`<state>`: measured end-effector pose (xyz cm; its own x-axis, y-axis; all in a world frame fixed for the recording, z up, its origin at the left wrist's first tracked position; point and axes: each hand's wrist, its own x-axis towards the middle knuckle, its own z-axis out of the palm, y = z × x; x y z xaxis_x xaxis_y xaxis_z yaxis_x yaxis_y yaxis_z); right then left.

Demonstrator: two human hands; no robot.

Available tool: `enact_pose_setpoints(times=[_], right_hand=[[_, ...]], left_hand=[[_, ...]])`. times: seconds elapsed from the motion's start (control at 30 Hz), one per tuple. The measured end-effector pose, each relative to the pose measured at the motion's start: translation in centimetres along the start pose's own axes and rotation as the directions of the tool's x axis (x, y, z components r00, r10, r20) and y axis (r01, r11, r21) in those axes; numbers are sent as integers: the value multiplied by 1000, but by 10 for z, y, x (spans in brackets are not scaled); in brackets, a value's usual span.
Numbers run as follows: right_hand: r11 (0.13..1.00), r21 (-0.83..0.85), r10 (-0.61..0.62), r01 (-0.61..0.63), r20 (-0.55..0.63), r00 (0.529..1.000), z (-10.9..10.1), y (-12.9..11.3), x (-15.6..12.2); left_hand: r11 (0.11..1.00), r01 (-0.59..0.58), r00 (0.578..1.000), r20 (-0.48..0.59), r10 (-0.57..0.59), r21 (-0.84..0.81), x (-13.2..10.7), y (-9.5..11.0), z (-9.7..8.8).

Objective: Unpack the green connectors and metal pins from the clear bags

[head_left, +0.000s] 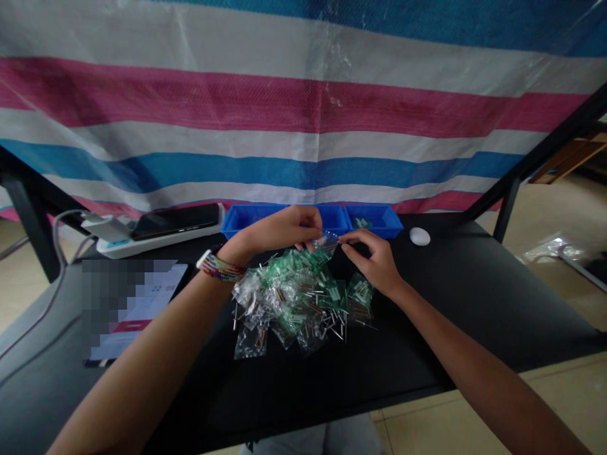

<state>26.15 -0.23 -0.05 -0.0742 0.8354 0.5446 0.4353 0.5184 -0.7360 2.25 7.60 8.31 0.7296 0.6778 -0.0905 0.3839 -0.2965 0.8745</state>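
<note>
Above the far side of a heap of small clear bags [289, 291], my left hand [291, 229] is closed, its fingers curled on a clear plastic bag [327, 240]. My right hand [372, 256] pinches the other side of that same bag between thumb and forefinger. What lies inside the held bag is too small to make out. The heap beneath holds green pieces and thin metal pins, some in bags and some loose. Just behind my hands stand a long blue bin [334, 218] and a smaller blue bin [379, 221] with a few pale green pieces in it.
A white power strip [156, 240] with a plugged-in charger carries a dark phone [175, 221] at the back left. Below it lies a tablet [142, 303], partly under my left forearm. A white round object [420, 236] sits right of the bins. A striped sheet [303, 101] hangs behind.
</note>
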Motion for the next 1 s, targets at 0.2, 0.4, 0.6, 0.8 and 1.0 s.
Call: enact_pose_setpoints(times=[0.2,0.4,0.6,0.8,1.0], right_hand=[[861,427,236,-278,150,960,4,-3,1],[848,430,285,-311,125,950,3,-8,3],[836,463,260,-295,139,956,4,-11,1],[814,488,265,-316,172,949,3,-10,0],[807,494,274,-324,173,946,3,-10,1]], left_hand=[[972,12,1000,-24,-18,-234,3,6,11],[967,20,1000,27,-14,-255,6,0,18],[977,-30,997,60,43,-209,9,0,29],[986,-118,993,-19,116,-121,12,0,38],[988,-118,993,-16,117,-97,11,0,39]])
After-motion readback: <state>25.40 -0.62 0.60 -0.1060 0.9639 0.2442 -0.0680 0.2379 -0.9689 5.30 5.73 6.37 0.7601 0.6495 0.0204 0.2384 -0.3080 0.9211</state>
